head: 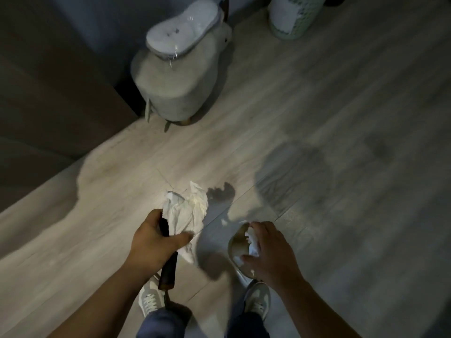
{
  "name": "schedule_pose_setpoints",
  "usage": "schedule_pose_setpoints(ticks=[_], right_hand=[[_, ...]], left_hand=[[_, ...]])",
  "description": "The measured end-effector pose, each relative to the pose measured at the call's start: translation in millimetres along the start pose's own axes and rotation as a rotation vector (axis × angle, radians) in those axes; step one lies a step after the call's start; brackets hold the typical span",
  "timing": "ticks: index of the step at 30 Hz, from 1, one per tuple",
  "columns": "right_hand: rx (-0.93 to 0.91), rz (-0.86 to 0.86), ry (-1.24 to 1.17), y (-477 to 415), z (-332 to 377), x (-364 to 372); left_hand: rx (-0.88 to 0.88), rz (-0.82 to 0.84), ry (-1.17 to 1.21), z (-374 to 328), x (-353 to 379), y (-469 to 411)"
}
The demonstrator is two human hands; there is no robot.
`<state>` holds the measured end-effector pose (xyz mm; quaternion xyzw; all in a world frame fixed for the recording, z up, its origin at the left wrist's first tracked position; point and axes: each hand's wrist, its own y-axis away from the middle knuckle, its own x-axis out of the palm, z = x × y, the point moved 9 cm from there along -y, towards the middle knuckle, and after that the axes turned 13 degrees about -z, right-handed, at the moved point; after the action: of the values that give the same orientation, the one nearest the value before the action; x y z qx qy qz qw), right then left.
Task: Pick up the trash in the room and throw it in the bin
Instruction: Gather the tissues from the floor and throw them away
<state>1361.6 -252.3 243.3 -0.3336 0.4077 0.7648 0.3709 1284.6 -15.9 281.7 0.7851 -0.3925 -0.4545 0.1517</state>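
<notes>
My left hand point(152, 242) grips a crumpled white tissue point(186, 211) together with a dark brown strip-like piece point(168, 269) that hangs down past my wrist. My right hand point(267, 252) holds a shiny wrapper point(238, 245) and a small white crumpled scrap point(252, 240), with fingers curled over them. Both hands hover above the wooden floor point(317, 118). A mesh bin point(292, 18) with a white liner stands at the top right edge, far from both hands.
A grey animal-shaped stool point(178, 79) with a white slipper-like object point(183, 28) on top stands ahead by the wall. A dark cabinet or wall point(48, 81) fills the left. My two sneakers point(257, 301) show at the bottom.
</notes>
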Motion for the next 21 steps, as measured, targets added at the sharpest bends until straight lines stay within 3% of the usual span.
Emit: schedule_pose_setpoints(ticks=[4, 7, 21], right_hand=[[-0.036, -0.132, -0.051, 22, 27, -91], [-0.094, -0.115, 0.018, 36, 48, -160], [-0.186, -0.571, -0.063, 149, 87, -553]], left_hand=[[0.057, -0.004, -0.001, -71, -35, 48], [0.124, -0.003, 0.026, -133, -54, 86], [0.506, -0.047, 0.219, -414, -140, 297]])
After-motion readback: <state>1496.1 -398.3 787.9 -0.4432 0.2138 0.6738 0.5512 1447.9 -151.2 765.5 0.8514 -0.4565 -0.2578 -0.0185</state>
